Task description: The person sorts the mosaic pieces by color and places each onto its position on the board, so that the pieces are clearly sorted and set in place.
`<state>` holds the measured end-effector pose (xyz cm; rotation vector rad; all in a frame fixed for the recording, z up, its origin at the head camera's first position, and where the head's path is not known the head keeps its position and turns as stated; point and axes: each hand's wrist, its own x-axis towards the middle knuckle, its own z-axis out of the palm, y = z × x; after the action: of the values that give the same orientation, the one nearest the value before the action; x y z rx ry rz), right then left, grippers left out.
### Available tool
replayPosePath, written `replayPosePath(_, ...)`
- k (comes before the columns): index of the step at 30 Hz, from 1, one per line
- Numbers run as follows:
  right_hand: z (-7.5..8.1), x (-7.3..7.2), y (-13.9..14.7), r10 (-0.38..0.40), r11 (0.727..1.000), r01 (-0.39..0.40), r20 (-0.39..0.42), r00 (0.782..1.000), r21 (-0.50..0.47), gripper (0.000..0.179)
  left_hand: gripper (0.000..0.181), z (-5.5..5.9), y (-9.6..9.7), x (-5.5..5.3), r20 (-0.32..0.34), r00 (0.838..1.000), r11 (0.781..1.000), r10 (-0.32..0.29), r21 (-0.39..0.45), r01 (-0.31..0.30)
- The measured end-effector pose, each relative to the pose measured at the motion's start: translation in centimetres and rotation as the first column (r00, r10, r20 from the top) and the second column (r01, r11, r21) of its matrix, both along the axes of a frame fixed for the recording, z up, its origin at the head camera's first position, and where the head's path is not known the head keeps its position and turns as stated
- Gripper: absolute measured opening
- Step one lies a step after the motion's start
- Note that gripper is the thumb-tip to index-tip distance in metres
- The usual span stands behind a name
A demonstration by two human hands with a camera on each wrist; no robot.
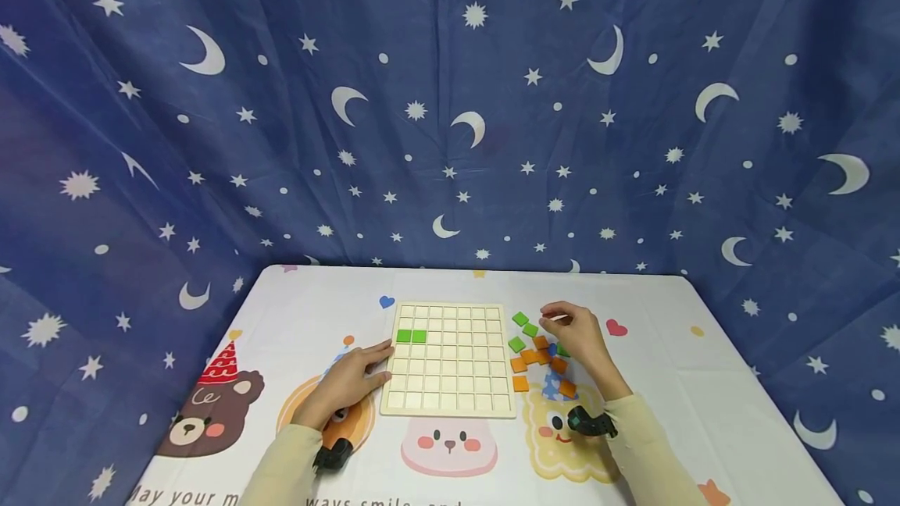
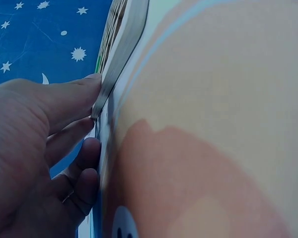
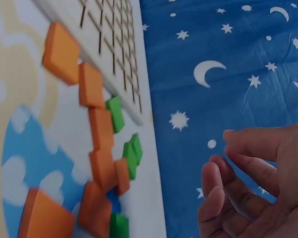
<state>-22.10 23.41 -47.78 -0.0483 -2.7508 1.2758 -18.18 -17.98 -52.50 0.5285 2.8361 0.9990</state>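
A pale square grid board (image 1: 450, 404) lies on the table, with two green tiles (image 1: 419, 336) side by side in cells at its left. My left hand (image 1: 350, 375) rests against the board's left edge, index finger and thumb extended. In the left wrist view, the thumb and a finger touch the board's side (image 2: 120, 54). My right hand (image 1: 575, 332) hovers right of the board, over the far side of the loose tiles. Its fingers are loosely bent, and the right wrist view shows nothing between the fingertips (image 3: 229, 135). Orange tiles (image 3: 102, 130) and green tiles (image 1: 517, 344) lie scattered beside the board.
The white tablecloth (image 1: 309, 311) carries printed cartoon animals and hearts. A dark blue curtain (image 1: 450, 201) with moons and stars hangs behind the table and along both sides. Each wrist wears a small black camera, such as the right one (image 1: 589, 422).
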Motion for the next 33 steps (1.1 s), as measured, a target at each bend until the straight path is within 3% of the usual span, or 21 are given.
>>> replayPosePath(13, -1.6, 0.3, 2.8, -0.028, 0.996, 0.019, 0.105, 0.994, 0.082, 0.029, 0.05, 0.1, 0.0, 0.1, -0.009, 1.0, 1.0, 0.01, -0.019, -0.01)
replayPosePath(28, -3.5, 0.7, 4.9, -0.011, 0.995, 0.0, 0.113, 0.994, 0.097, 0.028, 0.049, 0.0, 0.1, 0.2, -0.025, 1.0, 0.999, -0.002, -0.032, 0.002)
replayPosePath(33, -4.0, 0.7, 5.0, -0.031, 0.994, 0.013, 0.162, 0.986, 0.111, 0.03, 0.05, 0.0, 0.2, 0.3, -0.019, 1.0, 0.999, 0.008, -0.04, -0.009)
